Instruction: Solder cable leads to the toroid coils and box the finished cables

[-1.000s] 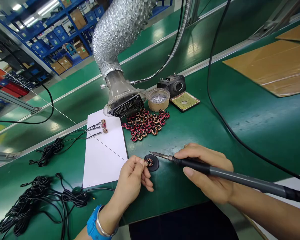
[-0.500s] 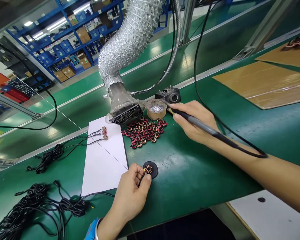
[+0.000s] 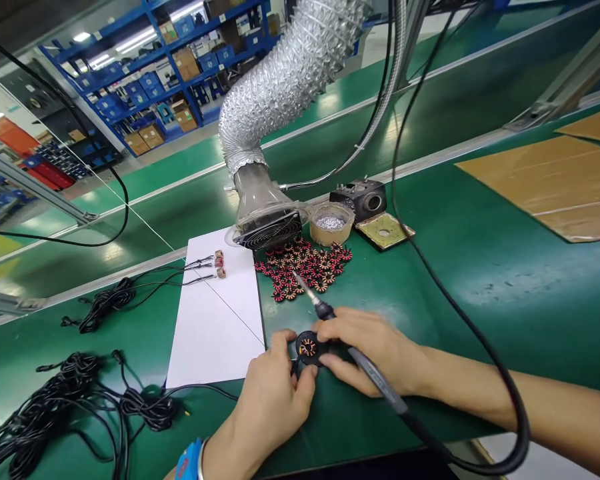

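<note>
While the right hand (image 3: 375, 353), moved back from the solder tin (image 3: 331, 225), grips the soldering iron (image 3: 325, 310) just beside one black round pad (image 3: 321, 345), the left hand (image 3: 267, 413) narrowly pinches the one coil (image 3: 307, 347) on it, and farther lie three wired coils (image 3: 219, 263) on a white sheet (image 3: 215, 333) and one heap of many coils (image 3: 303, 270).

Here on the tabletop (image 3: 480, 313), the paper (image 3: 215, 333) sits left, cables (image 3: 45, 413) left of it, and the coil pile (image 3: 300, 267) just right. Behind that, a cup (image 3: 331, 225) beside the duct (image 3: 265, 207). The pad (image 3: 310, 348) lies between the left hand (image 3: 275, 407) and right hand (image 3: 375, 353), iron (image 3: 375, 379) in the right!
</note>
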`<state>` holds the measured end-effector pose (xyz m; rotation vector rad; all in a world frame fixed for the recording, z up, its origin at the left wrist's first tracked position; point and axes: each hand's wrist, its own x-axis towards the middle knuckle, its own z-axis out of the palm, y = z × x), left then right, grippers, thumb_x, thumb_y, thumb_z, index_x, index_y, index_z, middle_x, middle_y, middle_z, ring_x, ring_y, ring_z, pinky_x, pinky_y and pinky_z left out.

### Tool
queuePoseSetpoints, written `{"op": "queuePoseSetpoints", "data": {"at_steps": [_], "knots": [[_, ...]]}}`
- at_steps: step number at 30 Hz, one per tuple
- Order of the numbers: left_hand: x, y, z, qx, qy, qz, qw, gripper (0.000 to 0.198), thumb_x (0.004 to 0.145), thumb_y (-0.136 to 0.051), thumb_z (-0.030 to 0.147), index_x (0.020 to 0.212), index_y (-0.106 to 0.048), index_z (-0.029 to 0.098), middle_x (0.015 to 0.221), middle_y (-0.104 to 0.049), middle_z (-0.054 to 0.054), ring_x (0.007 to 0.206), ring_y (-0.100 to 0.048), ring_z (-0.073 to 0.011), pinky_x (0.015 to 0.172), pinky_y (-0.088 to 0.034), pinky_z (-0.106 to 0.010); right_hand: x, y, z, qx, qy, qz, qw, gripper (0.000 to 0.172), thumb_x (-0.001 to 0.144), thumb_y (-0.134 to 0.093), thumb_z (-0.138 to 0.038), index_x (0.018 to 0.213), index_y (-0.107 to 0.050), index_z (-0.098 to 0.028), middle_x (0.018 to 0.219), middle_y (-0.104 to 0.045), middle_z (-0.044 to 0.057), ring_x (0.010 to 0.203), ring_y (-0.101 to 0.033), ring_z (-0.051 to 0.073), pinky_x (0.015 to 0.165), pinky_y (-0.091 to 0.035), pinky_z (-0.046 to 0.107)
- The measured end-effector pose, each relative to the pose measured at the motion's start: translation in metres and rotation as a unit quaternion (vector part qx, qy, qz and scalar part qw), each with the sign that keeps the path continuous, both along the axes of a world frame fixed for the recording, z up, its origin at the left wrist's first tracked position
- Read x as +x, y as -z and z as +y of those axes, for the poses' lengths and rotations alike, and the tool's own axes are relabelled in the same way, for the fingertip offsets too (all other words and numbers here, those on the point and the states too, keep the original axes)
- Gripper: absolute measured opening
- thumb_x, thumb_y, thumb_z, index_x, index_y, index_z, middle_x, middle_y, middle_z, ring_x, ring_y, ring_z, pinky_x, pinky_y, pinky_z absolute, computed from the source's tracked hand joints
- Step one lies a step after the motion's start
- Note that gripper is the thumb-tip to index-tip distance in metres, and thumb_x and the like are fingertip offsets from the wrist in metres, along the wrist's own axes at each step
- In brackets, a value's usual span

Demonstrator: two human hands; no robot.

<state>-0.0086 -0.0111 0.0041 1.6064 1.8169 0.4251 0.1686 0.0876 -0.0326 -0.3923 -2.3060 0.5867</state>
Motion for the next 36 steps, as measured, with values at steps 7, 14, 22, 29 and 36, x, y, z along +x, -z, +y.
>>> {"op": "queuePoseSetpoints", "data": {"at_steps": [7,14,22,29,36], "knots": [[0.002,0.004,0.002,-0.010,0.013,0.031,0.999,0.030,0.088,-0.049,0.025,0.117,-0.050,0.017,0.062,-0.057,0.000,0.056,-0.057,-0.0235,0.055,-0.031,-0.029,-0.013,0.011,-0.003,0.017,-0.036,-0.014,0.999,0.016,0.086,-0.048,-0.010,0.095,-0.054,-0.021,0.072,-0.058,0.003,0.065,-0.050,0.018,0.057,-0.042,0.027],[0.001,0.005,0.003,-0.012,0.007,0.031,0.999,0.030,0.087,-0.049,0.025,0.116,-0.052,0.017,0.063,-0.056,0.000,0.057,-0.056,-0.0222,0.055,-0.030,-0.029,-0.014,0.010,-0.003,-0.033,-0.013,0.082,0.996,0.023,0.081,-0.054,-0.012,0.100,-0.048,-0.022,0.077,-0.057,0.001,0.067,-0.049,0.017,0.061,-0.045,0.028],[-0.010,-0.018,0.001,-0.013,-0.081,-0.223,0.971,0.026,0.084,-0.061,0.034,0.104,-0.059,0.017,0.060,-0.048,0.005,0.053,-0.046,-0.0112,0.051,-0.033,-0.021,-0.012,-0.015,-0.001,-0.261,-0.041,0.070,0.962,0.054,0.065,-0.058,-0.008,0.114,-0.039,-0.024,0.081,-0.051,-0.002,0.069,-0.056,0.014,0.063,-0.050,0.028],[-0.027,-0.018,0.000,0.064,-0.129,-0.283,0.948,0.022,0.084,-0.063,0.034,0.095,-0.067,0.016,0.068,-0.060,-0.001,0.061,-0.053,-0.0110,0.057,-0.040,-0.020,-0.028,-0.022,0.004,-0.473,-0.177,0.103,0.857,0.043,0.079,-0.066,-0.023,0.114,-0.041,-0.022,0.098,-0.053,0.004,0.071,-0.057,0.011,0.059,-0.050,0.024],[-0.024,-0.015,-0.001,0.080,-0.121,-0.238,0.960,0.019,0.084,-0.063,0.031,0.096,-0.069,0.018,0.082,-0.066,-0.006,0.069,-0.058,-0.0144,0.060,-0.044,-0.022,-0.031,-0.022,0.004,-0.390,-0.088,0.109,0.910,0.014,0.089,-0.055,-0.020,0.101,-0.048,-0.021,0.080,-0.055,-0.001,0.066,-0.053,0.011,0.058,-0.045,0.022]]}}
